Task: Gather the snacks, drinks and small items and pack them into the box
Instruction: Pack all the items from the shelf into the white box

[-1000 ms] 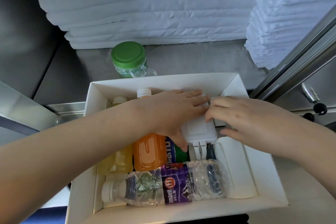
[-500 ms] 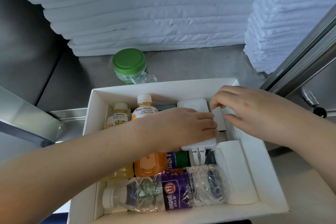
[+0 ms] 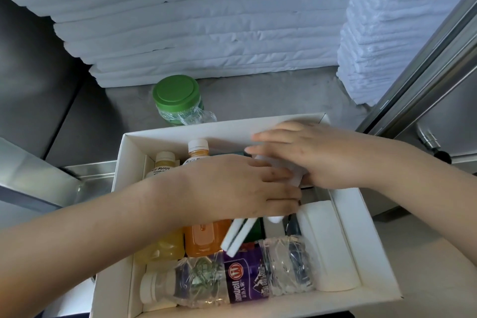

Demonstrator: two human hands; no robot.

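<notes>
Both hands work inside the box, seating a white pack in its far right part. The left hand lies flat over the box's middle with its fingers straight, holding nothing. The right hand covers the pack, and its grip cannot be told. The pack should probably go down level into its gap, pushed with flat fingers, not forced onto the bottle shoulders. Along the box's left wall lie a yellow juice bottle and an orange juice bottle. A water bottle lies across the near wall, a white roll along the right wall, and a white-and-green flat item leans tilted in the middle. A green-lidded jar stands on the table just beyond the box's far wall — not yet packed.
</notes>
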